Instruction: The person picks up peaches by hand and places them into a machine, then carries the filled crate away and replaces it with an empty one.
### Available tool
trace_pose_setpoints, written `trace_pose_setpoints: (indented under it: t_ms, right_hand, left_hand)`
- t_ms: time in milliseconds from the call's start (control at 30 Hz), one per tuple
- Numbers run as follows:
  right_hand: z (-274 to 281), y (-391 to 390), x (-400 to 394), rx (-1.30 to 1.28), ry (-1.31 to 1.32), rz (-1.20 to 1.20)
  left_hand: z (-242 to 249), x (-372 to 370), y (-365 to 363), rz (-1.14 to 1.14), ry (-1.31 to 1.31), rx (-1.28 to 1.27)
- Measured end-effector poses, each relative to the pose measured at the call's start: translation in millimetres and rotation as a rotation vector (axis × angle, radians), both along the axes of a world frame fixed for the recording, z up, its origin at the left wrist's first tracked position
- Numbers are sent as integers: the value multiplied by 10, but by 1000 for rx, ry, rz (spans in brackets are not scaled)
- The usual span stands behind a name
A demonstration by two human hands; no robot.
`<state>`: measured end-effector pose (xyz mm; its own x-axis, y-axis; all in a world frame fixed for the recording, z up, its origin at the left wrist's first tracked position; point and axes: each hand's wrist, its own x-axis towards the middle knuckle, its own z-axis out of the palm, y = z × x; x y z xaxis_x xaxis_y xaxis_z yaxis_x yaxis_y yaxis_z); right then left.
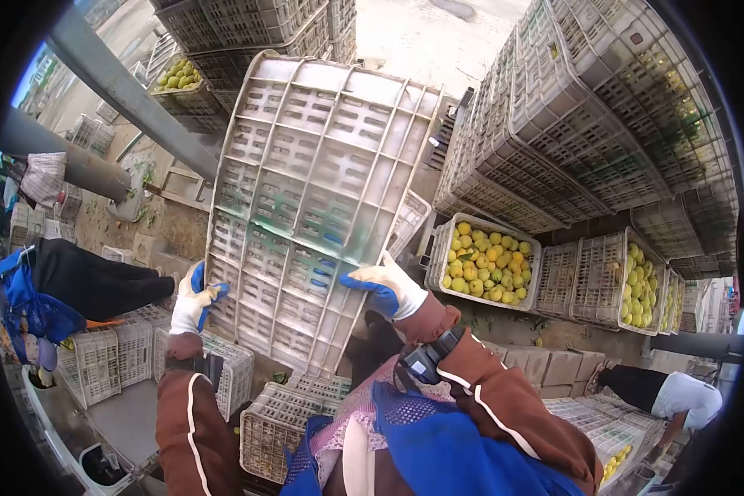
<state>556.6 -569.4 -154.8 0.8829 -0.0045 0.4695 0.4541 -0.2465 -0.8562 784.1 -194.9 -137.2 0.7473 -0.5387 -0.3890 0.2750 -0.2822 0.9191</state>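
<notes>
Held crate point(306, 149) blocks view ahead — fruit crate point(436, 263), stacked crates point(546, 107) right.

A held crate point(306, 194) is between left hand point(193, 299) and right hand point(386, 288), stacked crates point(244, 29) behind. At right, fruit point(488, 263) lies in another crate point(439, 258) before a stack point(587, 107); one person point(99, 281) is far left, another person point(686, 397) far right.

A grey beam point(132, 93) slants across bright, pale ground point(405, 37).
</notes>
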Motion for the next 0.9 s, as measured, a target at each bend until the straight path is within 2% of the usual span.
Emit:
trace_pose_setpoints:
  t_ms: [33, 67, 133, 200, 267, 333, 367, 400, 433, 467, 500, 600, 700, 800, 833, 900]
  right_hand:
    - [-1, -180, 1, 109, 23, 40]
    - [-135, -323, 49, 295, 4, 59]
    - [-396, -602, 136, 663, -70, 107]
    - [-400, -1091, 123, 104, 102, -57]
    - [-1172, -1269, 107, 1182, 359, 147]
    - [-1506, -1210, -2, 1497, 447, -16]
    - [-1761, -1122, -49, 1456, 533, -283]
    - [-2248, -1137, -297, 1313, 908, -512]
    - [-2748, -1141, -592, 1258, 1061, -405]
    - [-2656, -1019, -679, 1284, 1120, -488]
    - [-2514, -934, -638, 1480, 1038, -515]
    - [-2900, -824, -321, 1412, 971, -505]
    - [-3284, -718, 90, 945, 1277, -693]
    - [-3679, -634, 311, 845, 1366, -926]
    - [-4347, -773, 106, 785, 1351, -927]
    - [-4461, -600, 166, 324, 1269, -1205]
  left_hand:
    - [363, -117, -376, 83, -39, -77]
    - [457, -116, -478, 80, -74, -112]
    - [620, -132, -850, 87, -274, 43]
    - [876, -303, -1405, 104, -494, 51]
    - [798, -450, -1870, 33, -710, 188]
    - [520, -692, -2284, -104, -1174, 436]
    - [208, -819, -2426, -116, -1187, 441]
    - [-216, -966, -2534, -120, -1203, 447]
    - [-630, -1114, -2657, -141, -1198, 519]
    - [-1057, -1239, -2762, -188, -1160, 580]
    - [-1363, -1308, -2862, -275, -1084, 588]
    - [-2569, -1393, -3017, -492, -1067, 633]
    - [-3578, -1534, -2888, -673, -1063, 657]
    - [-4133, -1753, -2576, -517, -900, 518]
    - [-4109, -1770, -2530, -510, -792, 418]
    - [-3969, -1783, -2326, -240, -783, 243]
